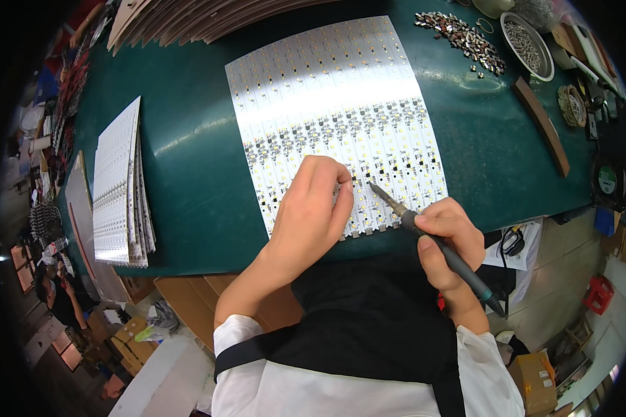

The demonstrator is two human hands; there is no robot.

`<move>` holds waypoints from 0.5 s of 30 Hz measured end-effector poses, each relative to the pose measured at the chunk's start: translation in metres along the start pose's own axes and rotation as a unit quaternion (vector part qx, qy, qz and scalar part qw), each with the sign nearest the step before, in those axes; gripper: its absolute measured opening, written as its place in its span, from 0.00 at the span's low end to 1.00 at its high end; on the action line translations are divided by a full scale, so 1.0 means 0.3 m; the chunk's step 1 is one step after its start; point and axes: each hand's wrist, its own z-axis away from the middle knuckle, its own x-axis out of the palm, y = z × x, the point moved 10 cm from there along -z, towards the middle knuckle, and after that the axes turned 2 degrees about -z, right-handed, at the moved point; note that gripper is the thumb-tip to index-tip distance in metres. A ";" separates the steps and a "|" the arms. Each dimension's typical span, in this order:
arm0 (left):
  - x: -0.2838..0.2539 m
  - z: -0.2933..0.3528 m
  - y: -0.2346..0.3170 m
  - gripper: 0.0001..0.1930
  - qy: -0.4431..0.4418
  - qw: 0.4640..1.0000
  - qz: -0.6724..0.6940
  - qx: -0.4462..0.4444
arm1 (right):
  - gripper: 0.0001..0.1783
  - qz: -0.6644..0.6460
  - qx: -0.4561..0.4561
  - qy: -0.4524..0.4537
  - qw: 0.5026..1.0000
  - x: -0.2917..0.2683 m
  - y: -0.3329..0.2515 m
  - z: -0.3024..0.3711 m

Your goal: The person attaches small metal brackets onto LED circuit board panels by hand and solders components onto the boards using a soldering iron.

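Note:
A white circuit board panel [327, 90] lies on the green table in front of me, with rows of small LEDs and dark chips across it. Over its lower part, my left hand [309, 208] has thumb and fingertips pinched together close to the board. Whatever sits in that pinch is too small or hidden to name. My right hand [455, 233] grips a soldering iron [459, 267] by its dark handle. The iron's metal tip points up and left, at or just above the board, a little right of my left fingertips. Small metal connectors [379, 228] line the board's near edge.
More white panels [118, 187] are stacked at left. Brown-edged boards [188, 21] stand along the back. At far right are loose metal parts [466, 42], a metal bowl [551, 69], a brown bar [544, 125] and a reel [607, 179]. Another person [66, 299] is at far left.

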 end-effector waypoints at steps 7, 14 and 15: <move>0.029 0.010 -0.006 0.07 -0.010 1.000 -0.015 0.017 | 0.11 0.000 0.005 -0.006 1.000 0.028 0.016 -0.004; 0.023 -0.001 -0.005 0.07 -0.026 0.999 -0.017 -0.016 | 0.11 0.009 0.002 -0.005 1.000 0.011 0.002 -0.014; 0.016 -0.003 -0.012 0.06 -0.039 0.998 -0.013 -0.046 | 0.11 0.010 -0.001 0.003 1.000 -0.005 -0.003 -0.011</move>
